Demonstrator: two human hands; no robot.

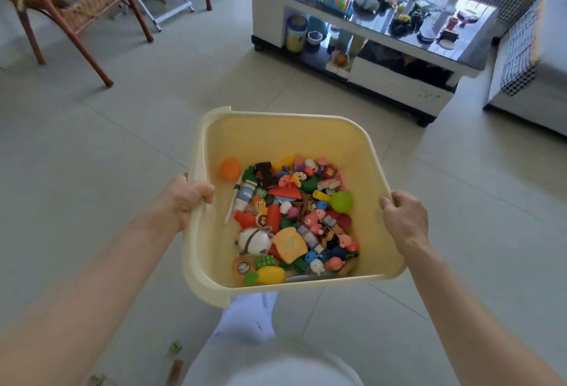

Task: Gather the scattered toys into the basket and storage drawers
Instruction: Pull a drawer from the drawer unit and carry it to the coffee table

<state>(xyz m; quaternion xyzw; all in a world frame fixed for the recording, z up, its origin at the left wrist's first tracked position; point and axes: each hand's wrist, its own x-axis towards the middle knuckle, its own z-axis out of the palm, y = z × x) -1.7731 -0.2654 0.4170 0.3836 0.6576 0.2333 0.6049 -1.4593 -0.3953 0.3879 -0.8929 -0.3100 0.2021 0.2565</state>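
Both the left hand [187,198] and right hand [403,220] grip the cream basket [276,134] by opposite rims, fingers curled tight; toys [294,220] heaped inside; carry it level, lest they spill.

Bare tiled floor [129,152] spreads wide to the left and ahead of the basket [276,131], giving open passage there. A wicker chair [70,2] stands well off at the far left, while a glass-topped coffee table [383,17] crowded with small items and a sofa [534,57] close off the far right. A few small toys [175,347] lie on the floor near the lower left.
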